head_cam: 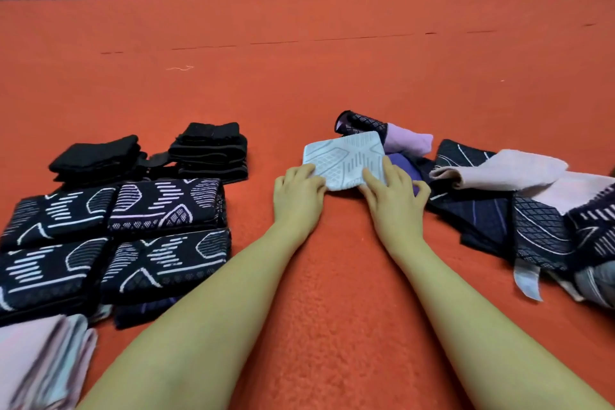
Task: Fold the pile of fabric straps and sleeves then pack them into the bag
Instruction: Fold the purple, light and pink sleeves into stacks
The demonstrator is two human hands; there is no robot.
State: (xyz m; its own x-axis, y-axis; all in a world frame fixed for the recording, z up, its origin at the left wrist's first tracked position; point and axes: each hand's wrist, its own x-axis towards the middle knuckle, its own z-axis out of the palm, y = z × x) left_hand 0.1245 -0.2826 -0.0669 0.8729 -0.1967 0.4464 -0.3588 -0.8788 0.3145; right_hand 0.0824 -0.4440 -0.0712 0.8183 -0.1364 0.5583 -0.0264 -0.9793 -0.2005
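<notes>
1. Fingers of both hands work one piece: the left hand [297, 190] pinches the near left corner of a pale patterned sleeve [344, 158], and the right hand [396, 196] lies over its near right edge, thumb and forefinger curled as if nipping the cloth there.
2. That sleeve lies flat on the red mat [299, 76], just ahead of the knuckles, partly over purple cloth [404, 165].
3. Done, by the look of it: four folded dark patterned stacks [114, 236] on the left, two black folded stacks [208, 151] behind them, and pale pink folded pieces [43, 359] nearest.
4. Left: a loose heap [519, 203] on the right remains unfolded.
5. No bag shows anywhere, so I judge packing not yet begun.
</notes>
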